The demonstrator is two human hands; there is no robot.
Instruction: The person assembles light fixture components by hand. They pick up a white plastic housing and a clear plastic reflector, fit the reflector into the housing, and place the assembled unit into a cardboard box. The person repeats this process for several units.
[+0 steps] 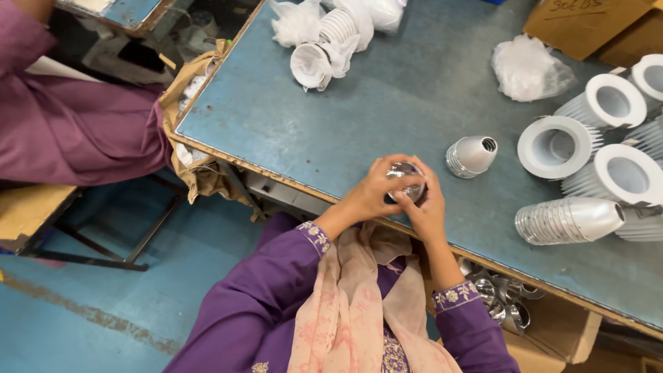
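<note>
Shiny reflector cup (406, 181) sits gripped between both hands, left (369, 193) and right (428, 207).

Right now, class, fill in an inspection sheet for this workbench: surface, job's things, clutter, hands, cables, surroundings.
Surface: blue bench top, worn at the front edge.
Job's things: shiny reflector held at the bench edge; single reflector and a nested stack lying nearby.
Clutter: white finned housings at right, plastic wraps, cardboard boxes.
Hands: left hand and right hand both grip the held reflector.
Cables: nothing seen.
Surroundings: blue floor; another person's purple sleeve at left; box of reflectors under the bench.
</note>
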